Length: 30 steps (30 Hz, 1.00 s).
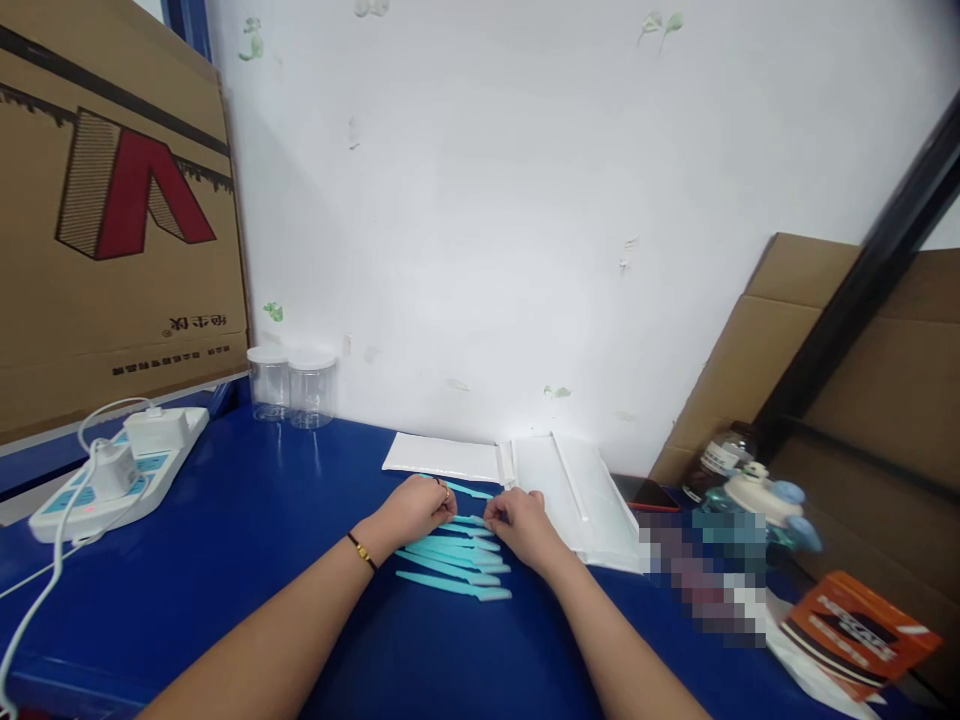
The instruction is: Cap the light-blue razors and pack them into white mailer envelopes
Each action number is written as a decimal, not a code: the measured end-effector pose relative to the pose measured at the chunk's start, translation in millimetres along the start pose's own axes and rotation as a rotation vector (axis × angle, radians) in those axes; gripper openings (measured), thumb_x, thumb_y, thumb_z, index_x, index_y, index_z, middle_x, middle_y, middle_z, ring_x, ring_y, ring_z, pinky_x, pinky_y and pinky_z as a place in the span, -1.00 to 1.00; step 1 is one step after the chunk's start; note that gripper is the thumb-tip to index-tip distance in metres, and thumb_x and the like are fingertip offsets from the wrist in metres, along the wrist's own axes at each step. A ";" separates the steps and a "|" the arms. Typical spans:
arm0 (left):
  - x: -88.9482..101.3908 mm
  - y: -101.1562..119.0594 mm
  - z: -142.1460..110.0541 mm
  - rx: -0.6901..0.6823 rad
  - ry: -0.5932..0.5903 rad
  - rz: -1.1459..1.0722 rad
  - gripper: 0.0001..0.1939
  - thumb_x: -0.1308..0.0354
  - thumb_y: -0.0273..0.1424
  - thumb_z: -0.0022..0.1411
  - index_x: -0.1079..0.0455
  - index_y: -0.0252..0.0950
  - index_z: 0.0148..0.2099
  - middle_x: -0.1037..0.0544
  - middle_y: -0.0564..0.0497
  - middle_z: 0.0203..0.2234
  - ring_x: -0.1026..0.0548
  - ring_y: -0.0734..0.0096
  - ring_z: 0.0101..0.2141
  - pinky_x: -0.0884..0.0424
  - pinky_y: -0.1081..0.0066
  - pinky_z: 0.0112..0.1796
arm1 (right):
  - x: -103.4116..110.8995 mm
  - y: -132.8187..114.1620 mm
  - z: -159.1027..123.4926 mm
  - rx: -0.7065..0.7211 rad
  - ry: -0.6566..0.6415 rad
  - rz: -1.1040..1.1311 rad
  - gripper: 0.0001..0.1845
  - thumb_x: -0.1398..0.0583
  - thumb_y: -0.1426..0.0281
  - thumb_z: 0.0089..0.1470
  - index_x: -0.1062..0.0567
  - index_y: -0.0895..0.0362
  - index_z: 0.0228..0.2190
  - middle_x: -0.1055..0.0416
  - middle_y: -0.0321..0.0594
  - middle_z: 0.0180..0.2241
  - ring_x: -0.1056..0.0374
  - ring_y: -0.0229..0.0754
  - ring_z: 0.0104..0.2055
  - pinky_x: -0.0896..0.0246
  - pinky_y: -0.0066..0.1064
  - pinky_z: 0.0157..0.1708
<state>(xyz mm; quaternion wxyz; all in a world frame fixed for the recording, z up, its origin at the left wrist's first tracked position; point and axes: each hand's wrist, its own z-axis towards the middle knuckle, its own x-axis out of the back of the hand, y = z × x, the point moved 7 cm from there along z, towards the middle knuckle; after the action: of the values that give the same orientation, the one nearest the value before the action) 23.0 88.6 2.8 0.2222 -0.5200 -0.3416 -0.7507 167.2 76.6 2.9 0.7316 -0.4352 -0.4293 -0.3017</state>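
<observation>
Several turquoise eyebrow razors (450, 581) with pale blade ends lie side by side in a loose row on the blue table. My left hand (421, 512) is closed in a pinch at the handle end of an upper razor (471, 520). At that razor's blade end, the thumb and fingers of my right hand (523, 522) are pinched together. Fingers partly hide the razor's ends. Another razor (466, 488) shows just beyond both hands. A flat white packet (442, 457) and a larger white sleeve (607, 500) lie behind the hands.
To the left, a white power strip (154, 490) with plugged-in chargers trails cables. Two clear jars (311, 390) stand against the wall. At right are a dark phone (646, 492), a brown bottle (720, 458), a teal bottle (757, 510) and an orange pouch (859, 635). Cardboard boxes flank both sides.
</observation>
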 end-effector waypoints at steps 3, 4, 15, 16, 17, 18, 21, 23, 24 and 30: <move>4.1 -6.0 0.4 0.020 0.049 0.001 -0.82 -0.05 -0.32 0.18 -0.46 -0.20 -0.26 -0.55 0.06 -0.35 -0.45 0.37 -0.30 -0.28 0.46 -0.26 | 6.1 6.6 -0.4 -0.011 0.063 -0.098 -0.83 -0.10 0.42 0.10 -0.50 0.03 -0.38 -0.47 -0.28 -0.34 -0.25 -0.15 -0.19 0.14 -0.29 -0.21; 5.9 -10.0 0.5 0.036 0.088 0.011 -0.78 -0.03 -0.29 0.20 -0.45 -0.19 -0.18 -0.54 0.04 -0.26 -0.43 0.33 -0.21 -0.28 0.43 -0.19 | 9.2 9.4 -0.7 -0.022 0.107 -0.158 -0.81 -0.09 0.41 0.12 -0.50 0.00 -0.30 -0.46 -0.25 -0.27 -0.23 -0.13 -0.15 0.14 -0.28 -0.21; -0.6 -26.1 2.2 0.143 0.051 0.116 -0.85 -0.05 -0.35 0.18 -0.42 -0.18 -0.23 -0.51 0.04 -0.28 -0.39 0.30 -0.21 -0.21 0.36 -0.19 | 6.0 16.3 -0.9 -0.082 0.106 -0.197 -0.89 -0.16 0.38 0.07 -0.47 0.06 -0.48 -0.41 -0.25 -0.29 -0.20 -0.13 -0.14 0.17 -0.26 -0.20; 0.3 -25.1 2.5 0.143 0.043 0.121 -0.87 -0.05 -0.35 0.18 -0.42 -0.20 -0.27 -0.51 0.05 -0.34 -0.41 0.32 -0.25 -0.21 0.38 -0.22 | 5.7 17.4 -0.8 -0.086 0.091 -0.178 -0.89 -0.16 0.40 0.06 -0.46 0.06 -0.48 -0.42 -0.27 -0.32 -0.22 -0.14 -0.15 0.17 -0.27 -0.21; 1.2 -24.3 2.7 0.139 0.038 0.125 -0.87 -0.05 -0.36 0.18 -0.42 -0.20 -0.30 -0.50 0.05 -0.38 -0.41 0.34 -0.28 -0.20 0.39 -0.24 | 5.4 18.4 -0.8 -0.087 0.078 -0.164 -0.89 -0.16 0.43 0.06 -0.46 0.06 -0.48 -0.43 -0.28 -0.34 -0.23 -0.15 -0.16 0.18 -0.28 -0.21; 1.9 -23.6 2.8 0.132 0.036 0.128 -0.87 -0.04 -0.37 0.19 -0.42 -0.21 -0.31 -0.50 0.06 -0.39 -0.42 0.35 -0.30 -0.20 0.40 -0.25 | 5.3 19.2 -0.7 -0.086 0.070 -0.157 -0.89 -0.16 0.46 0.06 -0.46 0.06 -0.47 -0.43 -0.29 -0.36 -0.24 -0.16 -0.17 0.19 -0.28 -0.21; 3.4 -23.0 3.0 0.108 0.041 0.123 -0.83 0.00 -0.39 0.22 -0.41 -0.21 -0.32 -0.51 0.07 -0.38 -0.43 0.37 -0.32 -0.19 0.42 -0.27 | 5.8 20.9 -0.5 -0.083 0.078 -0.154 -0.84 -0.13 0.53 0.05 -0.46 0.07 -0.46 -0.45 -0.29 -0.38 -0.25 -0.17 -0.19 0.20 -0.29 -0.22; 3.5 -23.6 2.9 0.106 0.041 0.116 -0.83 0.01 -0.40 0.22 -0.41 -0.22 -0.33 -0.52 0.07 -0.37 -0.43 0.37 -0.32 -0.19 0.42 -0.28 | 5.7 20.8 -0.3 -0.083 0.086 -0.153 -0.83 -0.13 0.53 0.05 -0.47 0.06 -0.46 -0.46 -0.28 -0.38 -0.25 -0.16 -0.19 0.21 -0.30 -0.23; 3.4 -23.6 2.9 0.106 0.042 0.111 -0.83 0.00 -0.40 0.22 -0.41 -0.22 -0.34 -0.52 0.07 -0.37 -0.43 0.38 -0.33 -0.19 0.43 -0.28 | 5.7 20.3 -0.2 -0.083 0.088 -0.150 -0.83 -0.13 0.53 0.04 -0.47 0.06 -0.46 -0.46 -0.29 -0.39 -0.25 -0.16 -0.20 0.21 -0.30 -0.23; -1.6 -13.2 5.9 0.054 0.028 0.047 -0.81 0.02 -0.42 0.20 -0.43 -0.23 -0.35 -0.53 0.07 -0.39 -0.44 0.41 -0.35 -0.22 0.47 -0.30 | 4.3 10.0 -0.1 -0.042 0.063 -0.074 -0.84 -0.14 0.51 0.02 -0.50 0.05 -0.45 -0.47 -0.31 -0.39 -0.26 -0.19 -0.22 0.21 -0.30 -0.20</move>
<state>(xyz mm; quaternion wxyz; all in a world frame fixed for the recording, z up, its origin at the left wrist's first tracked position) 18.2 101.8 -1.0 0.2585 -0.5112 -0.3463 -0.7429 177.3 80.6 2.9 0.7237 -0.4246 -0.4156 -0.3511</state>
